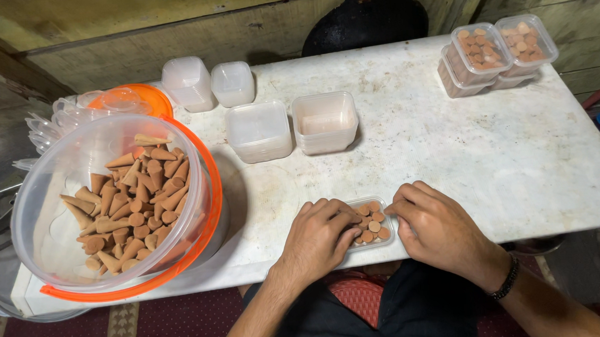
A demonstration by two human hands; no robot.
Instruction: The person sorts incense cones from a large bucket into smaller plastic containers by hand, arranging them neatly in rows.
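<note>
The small clear tub of brown cones is set at the table's six o'clock edge, flanked by the left hand at nine and the right hand at three, both curled with fingertips on the cones; neither is nearer.

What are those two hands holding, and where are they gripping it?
Both hands are on a small clear tub of brown cones at the table's near edge. The left hand covers its left side, the right hand its right; whether either lifts it cannot be told.
</note>
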